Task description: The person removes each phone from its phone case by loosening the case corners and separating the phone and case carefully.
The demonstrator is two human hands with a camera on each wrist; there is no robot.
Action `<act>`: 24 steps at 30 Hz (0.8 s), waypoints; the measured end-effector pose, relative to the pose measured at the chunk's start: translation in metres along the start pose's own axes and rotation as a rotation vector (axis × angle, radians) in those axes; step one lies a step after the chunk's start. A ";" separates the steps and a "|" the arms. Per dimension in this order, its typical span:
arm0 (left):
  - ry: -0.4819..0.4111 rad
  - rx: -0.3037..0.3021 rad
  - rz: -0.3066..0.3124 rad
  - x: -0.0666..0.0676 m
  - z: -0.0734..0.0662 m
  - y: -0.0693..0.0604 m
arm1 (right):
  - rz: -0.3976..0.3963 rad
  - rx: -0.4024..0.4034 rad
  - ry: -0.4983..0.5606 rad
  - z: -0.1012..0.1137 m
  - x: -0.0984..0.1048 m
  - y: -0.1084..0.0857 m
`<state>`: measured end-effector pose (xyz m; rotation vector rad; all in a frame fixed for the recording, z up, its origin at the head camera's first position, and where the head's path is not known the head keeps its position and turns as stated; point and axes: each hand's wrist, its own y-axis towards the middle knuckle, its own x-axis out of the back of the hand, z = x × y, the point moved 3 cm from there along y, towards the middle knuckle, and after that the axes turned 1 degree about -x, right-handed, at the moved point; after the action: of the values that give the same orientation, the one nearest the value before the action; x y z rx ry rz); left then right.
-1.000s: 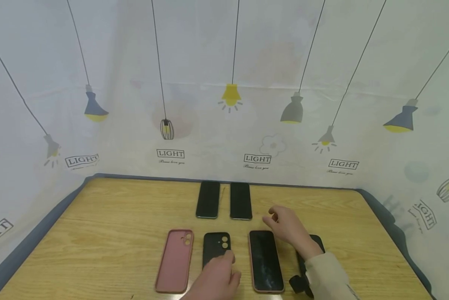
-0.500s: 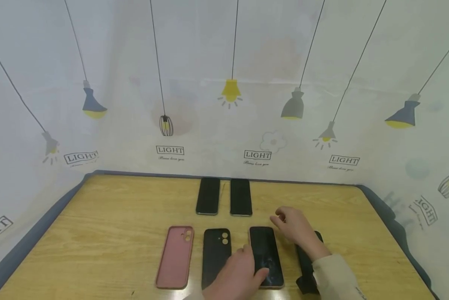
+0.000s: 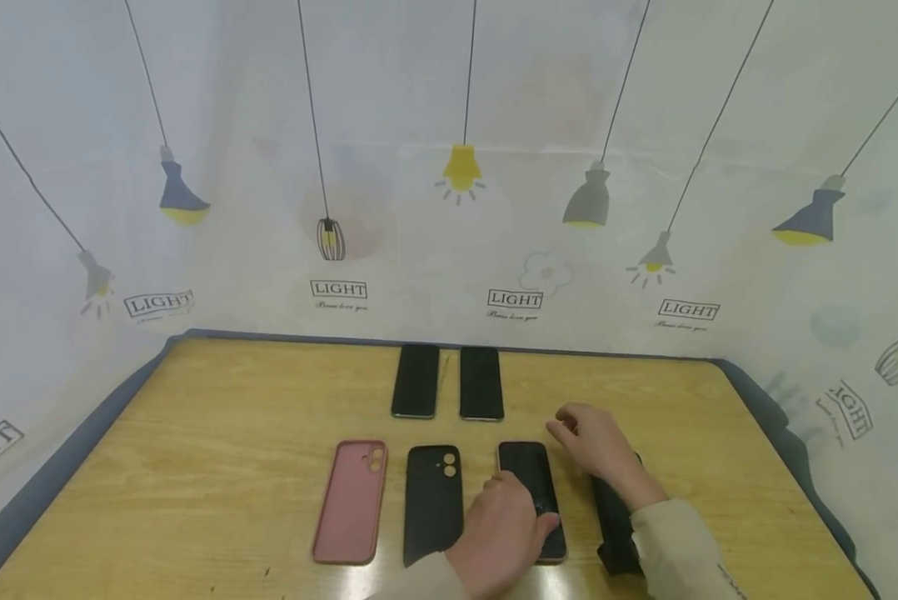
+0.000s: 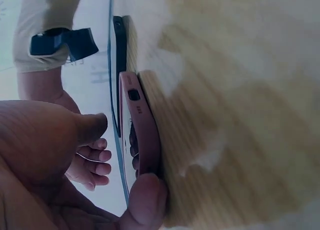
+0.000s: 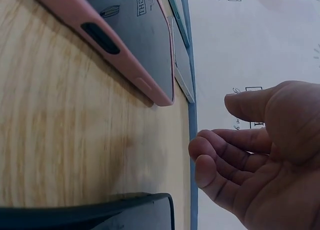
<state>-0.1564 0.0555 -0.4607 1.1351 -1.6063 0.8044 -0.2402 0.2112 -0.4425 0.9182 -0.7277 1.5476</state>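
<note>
My left hand [image 3: 497,529] lies over the lower left of a phone in a pink case [image 3: 527,464]. In the left wrist view, one fingertip is at the side of the pink case [image 4: 145,135], and the thumb stands apart above the screen. Whether the fingertip presses on it cannot be told. My right hand [image 3: 595,437] hovers right of that phone, fingers loosely curled with nothing in them. Under the right forearm lies a phone in a dark case [image 3: 609,504], partly hidden. Left of the left hand is a black phone case [image 3: 430,492].
Farther left lies a pink phone case [image 3: 349,500], inside up. Two dark phones [image 3: 416,381] lie side by side at the back of the wooden table [image 3: 217,450]. A printed cloth [image 3: 389,208] rises behind and beside the table. A black device [image 4: 62,45] is strapped on the right wrist.
My left hand has moved right, from the black phone case to the phone in the pink case. My right hand has shifted slightly right. The head view has tilted a little.
</note>
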 end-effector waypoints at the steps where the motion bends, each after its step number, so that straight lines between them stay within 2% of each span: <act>1: 0.066 -0.015 -0.023 0.000 -0.002 0.001 | -0.002 0.004 0.004 0.000 0.001 0.000; 4: 0.220 -0.038 -0.045 -0.002 -0.006 0.004 | -0.002 0.005 0.009 -0.004 0.003 0.002; 5: 0.248 -0.027 -0.037 -0.003 -0.007 0.006 | 0.000 0.001 0.010 -0.005 0.004 0.002; 9: 0.357 0.010 0.030 -0.007 -0.012 0.011 | 0.009 -0.013 0.009 -0.008 0.009 0.003; 12: 0.443 0.011 0.078 -0.008 -0.014 0.013 | 0.013 -0.027 0.008 -0.010 0.011 0.004; 15: 0.423 0.032 0.100 -0.008 -0.015 0.014 | 0.006 -0.023 0.007 -0.012 0.010 0.003; 21: 0.334 0.092 0.056 -0.009 -0.015 0.012 | -0.035 -0.003 0.018 -0.018 0.007 0.001; 24: 0.242 0.152 0.036 -0.010 -0.013 0.012 | -0.043 -0.002 0.034 -0.020 0.006 -0.001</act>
<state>-0.1622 0.0742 -0.4657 1.0717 -1.3865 1.0607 -0.2433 0.2313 -0.4475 0.8980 -0.6808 1.5205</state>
